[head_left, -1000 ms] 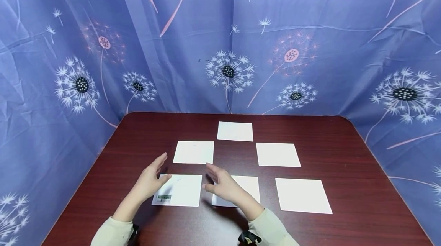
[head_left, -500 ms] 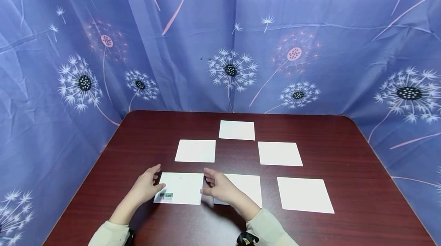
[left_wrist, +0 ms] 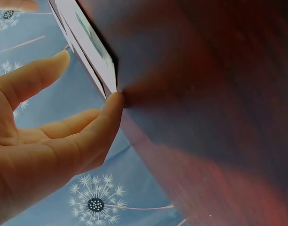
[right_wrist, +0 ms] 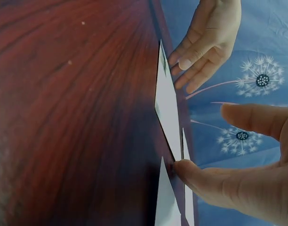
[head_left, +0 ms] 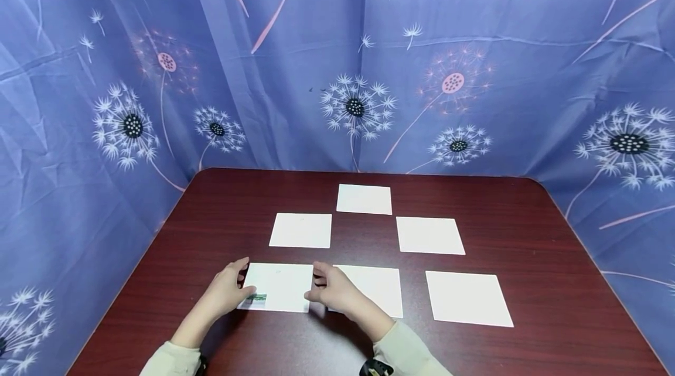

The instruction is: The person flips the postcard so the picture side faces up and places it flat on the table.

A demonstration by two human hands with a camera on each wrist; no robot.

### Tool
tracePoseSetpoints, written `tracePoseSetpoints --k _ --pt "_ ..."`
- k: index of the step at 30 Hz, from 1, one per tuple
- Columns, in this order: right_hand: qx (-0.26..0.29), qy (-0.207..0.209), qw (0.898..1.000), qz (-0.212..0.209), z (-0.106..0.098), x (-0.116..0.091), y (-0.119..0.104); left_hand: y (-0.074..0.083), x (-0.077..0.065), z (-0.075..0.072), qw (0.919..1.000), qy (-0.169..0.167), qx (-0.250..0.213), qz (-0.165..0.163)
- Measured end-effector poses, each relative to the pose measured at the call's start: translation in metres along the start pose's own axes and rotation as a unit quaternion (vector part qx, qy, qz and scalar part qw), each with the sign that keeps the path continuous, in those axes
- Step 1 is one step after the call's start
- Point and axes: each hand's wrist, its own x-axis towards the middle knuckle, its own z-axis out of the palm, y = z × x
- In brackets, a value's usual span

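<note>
A white card (head_left: 287,285) with a small green landscape picture in its near left corner lies at the front left of the table. My left hand (head_left: 227,289) is at its left side; in the left wrist view a fingertip meets the corner of the card (left_wrist: 94,44), and the thumb stands raised apart from it. On the opposite side, my right hand (head_left: 337,289) has a fingertip at the right corner, as the right wrist view shows on the card (right_wrist: 166,103). That thumb is held up too. Both hands have loosely bent fingers, and neither grips the card.
Partly under my right forearm lies a second white card (head_left: 374,288); a third card (head_left: 469,298) is to its right. Behind are a left card (head_left: 300,230), a right card (head_left: 430,235) and a back card (head_left: 364,199). A blue dandelion curtain (head_left: 295,101) surrounds the dark red table (head_left: 527,235).
Both hands have come down from above the table to the sides of the front left card, their fingertips now at its edges. The cards keep their layout; the head view has shifted slightly.
</note>
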Motion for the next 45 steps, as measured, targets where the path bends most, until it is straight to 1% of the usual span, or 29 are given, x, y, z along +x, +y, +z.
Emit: tracePoseSetpoints --k 4,8,12,17,23,25,28,29,32,35,36,39,45 --pt "-0.004 0.006 1.000 0.004 0.002 -0.001 -0.001 0.002 0.001 0.002 1.0000 0.006 0.004 0.001" --pt "-0.001 0.013 1.000 0.009 0.003 -0.001 -0.002 0.003 0.001 0.003 0.9999 0.012 -0.001 0.001" --pt "0.005 0.023 1.000 0.016 0.006 0.001 -0.001 0.001 0.002 0.003 0.9996 0.017 -0.023 -0.009" --pt "0.013 0.042 0.999 0.019 0.009 0.003 0.003 -0.004 0.004 0.004 0.9978 0.021 -0.058 -0.025" --pt "0.039 0.062 0.997 0.018 0.012 0.004 0.004 -0.006 0.007 0.003 0.9958 0.022 -0.081 -0.037" --pt "0.049 0.068 0.996 0.018 0.013 0.004 0.004 -0.007 0.008 0.002 0.9950 0.021 -0.090 -0.039" --pt "0.066 0.076 0.995 0.021 0.014 0.006 0.004 -0.010 0.010 0.003 0.9950 0.026 -0.092 -0.027" --pt "0.073 0.079 0.994 0.023 0.015 0.006 0.004 -0.013 0.011 0.005 0.9954 0.035 -0.089 -0.014" --pt "0.090 0.089 0.992 0.026 0.016 0.009 0.004 -0.015 0.013 0.007 0.9960 0.044 -0.078 -0.005" --pt "0.096 0.100 0.990 0.028 0.018 0.011 0.005 -0.011 0.015 0.005 0.9971 0.032 -0.066 -0.023" --pt "0.097 0.103 0.990 0.028 0.019 0.012 0.005 -0.008 0.015 0.003 0.9973 0.021 -0.061 -0.035" --pt "0.099 0.108 0.989 0.033 0.021 0.013 0.007 -0.003 0.016 0.001 0.9980 0.004 -0.038 -0.050" --pt "0.096 0.122 0.988 0.017 0.024 0.015 0.009 -0.002 0.019 0.003 0.9987 -0.008 0.022 -0.046"
